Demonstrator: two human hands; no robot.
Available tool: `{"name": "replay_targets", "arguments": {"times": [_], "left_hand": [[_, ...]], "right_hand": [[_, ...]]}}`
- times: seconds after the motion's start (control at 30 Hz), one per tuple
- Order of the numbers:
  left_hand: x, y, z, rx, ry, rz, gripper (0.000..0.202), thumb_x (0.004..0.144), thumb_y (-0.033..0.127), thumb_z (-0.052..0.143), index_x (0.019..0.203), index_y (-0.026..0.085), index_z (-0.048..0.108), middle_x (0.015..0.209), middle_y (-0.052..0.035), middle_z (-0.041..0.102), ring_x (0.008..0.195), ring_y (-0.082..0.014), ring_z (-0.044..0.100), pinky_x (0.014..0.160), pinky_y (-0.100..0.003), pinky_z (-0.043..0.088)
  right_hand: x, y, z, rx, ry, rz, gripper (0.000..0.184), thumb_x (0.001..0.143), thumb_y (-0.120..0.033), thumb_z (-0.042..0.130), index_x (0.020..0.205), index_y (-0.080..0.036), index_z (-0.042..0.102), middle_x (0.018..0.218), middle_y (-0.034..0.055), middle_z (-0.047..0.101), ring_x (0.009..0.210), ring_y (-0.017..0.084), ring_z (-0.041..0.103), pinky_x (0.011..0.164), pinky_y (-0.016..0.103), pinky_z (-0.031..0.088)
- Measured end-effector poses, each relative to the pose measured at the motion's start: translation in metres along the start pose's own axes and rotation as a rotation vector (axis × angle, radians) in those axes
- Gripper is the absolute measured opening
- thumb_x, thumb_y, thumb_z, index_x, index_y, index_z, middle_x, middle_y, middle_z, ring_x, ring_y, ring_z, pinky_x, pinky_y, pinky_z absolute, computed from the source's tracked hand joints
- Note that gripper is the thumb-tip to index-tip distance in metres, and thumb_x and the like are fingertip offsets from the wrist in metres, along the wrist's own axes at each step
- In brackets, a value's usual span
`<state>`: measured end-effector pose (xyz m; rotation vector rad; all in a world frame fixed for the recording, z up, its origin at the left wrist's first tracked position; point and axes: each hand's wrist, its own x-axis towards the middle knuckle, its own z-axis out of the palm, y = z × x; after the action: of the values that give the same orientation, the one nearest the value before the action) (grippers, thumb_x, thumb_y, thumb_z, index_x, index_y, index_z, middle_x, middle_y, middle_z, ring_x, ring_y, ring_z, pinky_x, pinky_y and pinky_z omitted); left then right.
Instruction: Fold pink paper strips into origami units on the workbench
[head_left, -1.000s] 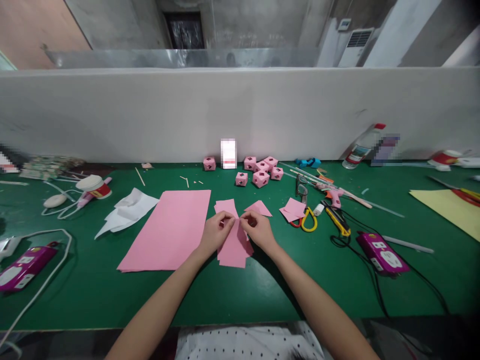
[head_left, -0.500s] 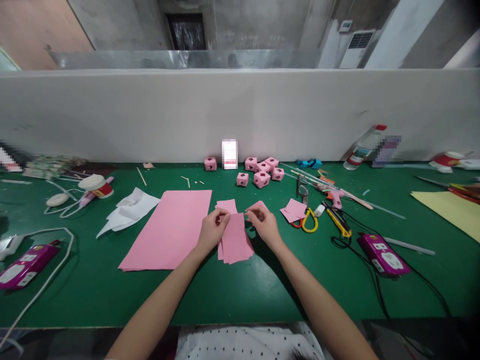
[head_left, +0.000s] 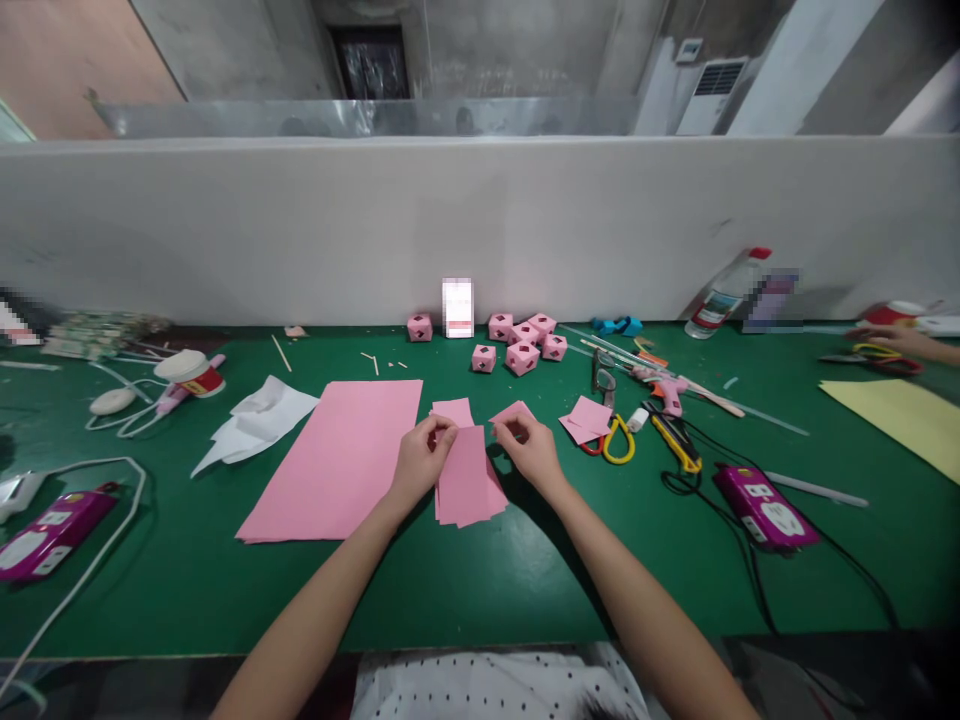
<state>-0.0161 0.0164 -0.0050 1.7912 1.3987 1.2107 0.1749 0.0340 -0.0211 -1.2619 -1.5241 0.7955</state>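
Pink paper is pinched in the left hand, over strips on the surface. The right hand is curled nearly closed beside a smaller piece; whether gripping it, I cannot tell.

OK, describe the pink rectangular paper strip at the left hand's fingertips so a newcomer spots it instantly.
On the green tabletop, find the large pink paper sheet left of centre. Just right of it lies a pile of pink paper strips by the bare left hand. The pink rectangular paper strip is topmost, pinched at its upper left; its neighbours only peek out past its edges.
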Motion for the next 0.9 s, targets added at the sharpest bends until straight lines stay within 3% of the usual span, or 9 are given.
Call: {"name": "replay_targets", "arguments": {"times": [0.3, 0.57, 0.7, 0.9], "left_hand": [[-0.004, 0.005, 0.007, 0.047, -0.073, 0.058, 0.019, 0.089, 0.031, 0.049, 0.082, 0.019, 0.062, 0.084, -0.0036, 0.066, 0.078, -0.0164, 0.059, 0.066, -0.025, 0.043], [-0.002, 0.001, 0.003, 0.035, -0.023, 0.041, 0.019, 0.089, 0.032, 0.051, 0.085, 0.018, 0.064, 0.084, -0.0041, 0.068, 0.077, -0.0163, 0.061, 0.067, -0.026, 0.045], [-0.002, 0.003, 0.005, -0.014, -0.050, 0.022, 0.020, 0.088, 0.033, 0.051, 0.084, 0.018, 0.065, 0.084, -0.0039, 0.068, 0.076, -0.0160, 0.061, 0.066, -0.025, 0.046], [-0.005, 0.007, 0.009, 0.008, -0.089, 0.057, 0.016, 0.087, 0.029, 0.053, 0.087, 0.019, 0.066, 0.088, -0.0037, 0.068, 0.079, -0.0157, 0.061, 0.067, -0.025, 0.046]], "right_hand": [[-0.006, -0.007, 0.005, -0.025, -0.053, -0.048, 0.010, 0.073, -0.023, 0.056, 0.074, -0.019, 0.065, 0.071, 0.0015, 0.068, 0.063, 0.015, 0.062, 0.057, 0.024, 0.047], [0.001, -0.003, -0.005, 0.009, 0.047, 0.002, 0.013, 0.077, -0.028, 0.056, 0.074, -0.019, 0.064, 0.071, 0.0022, 0.068, 0.066, 0.016, 0.062, 0.063, 0.026, 0.048], [-0.002, -0.005, 0.000, 0.051, -0.043, -0.018, 0.018, 0.080, -0.032, 0.058, 0.088, -0.018, 0.066, 0.083, 0.0051, 0.070, 0.076, 0.017, 0.065, 0.063, 0.026, 0.048], [-0.008, -0.007, 0.007, -0.031, -0.160, -0.107, 0.016, 0.083, -0.030, 0.056, 0.081, -0.019, 0.067, 0.074, 0.0026, 0.068, 0.066, 0.016, 0.061, 0.061, 0.027, 0.047]]}}
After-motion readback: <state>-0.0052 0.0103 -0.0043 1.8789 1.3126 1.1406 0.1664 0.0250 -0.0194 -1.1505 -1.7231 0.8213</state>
